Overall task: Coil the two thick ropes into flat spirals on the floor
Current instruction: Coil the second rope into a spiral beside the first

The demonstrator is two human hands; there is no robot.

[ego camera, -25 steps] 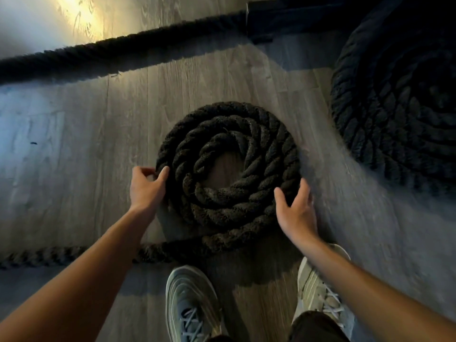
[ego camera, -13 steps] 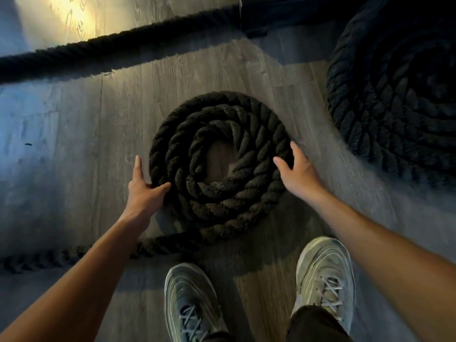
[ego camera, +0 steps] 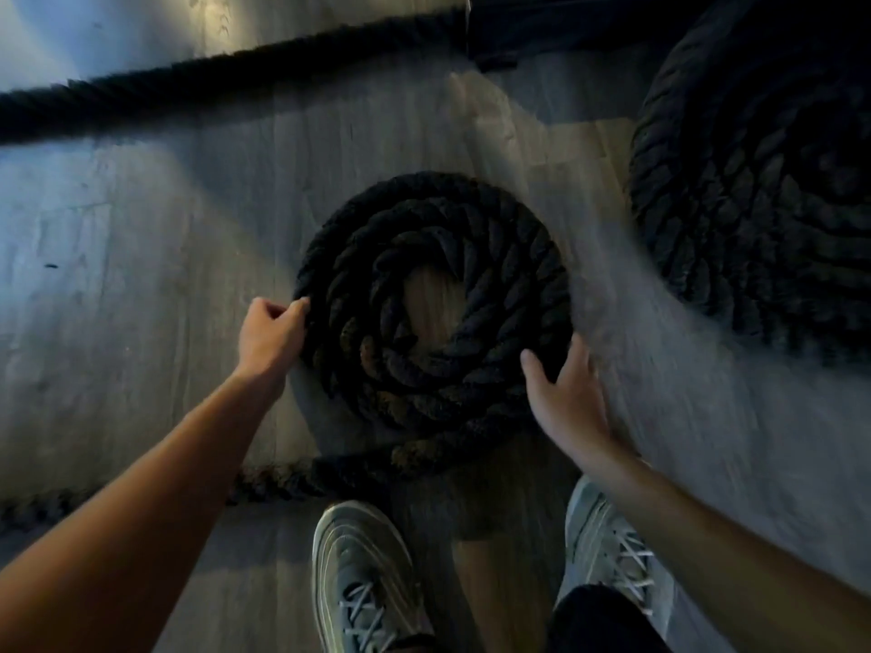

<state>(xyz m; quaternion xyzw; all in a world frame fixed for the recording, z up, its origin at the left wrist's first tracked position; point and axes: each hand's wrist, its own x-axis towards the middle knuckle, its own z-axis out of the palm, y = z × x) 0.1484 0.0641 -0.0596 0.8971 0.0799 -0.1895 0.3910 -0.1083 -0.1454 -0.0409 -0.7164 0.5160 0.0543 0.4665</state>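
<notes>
A thick dark rope lies as a small spiral coil (ego camera: pixel 476 256) of about three turns on the wooden floor (ego camera: pixel 141 275), with a bare gap at its centre. Its loose tail (ego camera: pixel 283 478) runs off from the coil's near edge to the left. My left hand (ego camera: pixel 269 334) has its fingers curled on the outer turn at the coil's left side. Flat against the coil's lower right edge is my right hand (ego camera: pixel 565 398), fingers spread. A larger, tightly wound coil (ego camera: pixel 754 205) lies at the right.
A straight stretch of rope (ego camera: pixel 188 82) crosses the floor at the back, ending near a dark block (ego camera: pixel 542 30). My two grey shoes (ego camera: pixel 363 577) stand just behind the small coil, close to the tail.
My right hand has slid from the coil's right side down to its lower right edge. The fingers of my left hand have curled onto the outer turn. The view is blurred by motion.
</notes>
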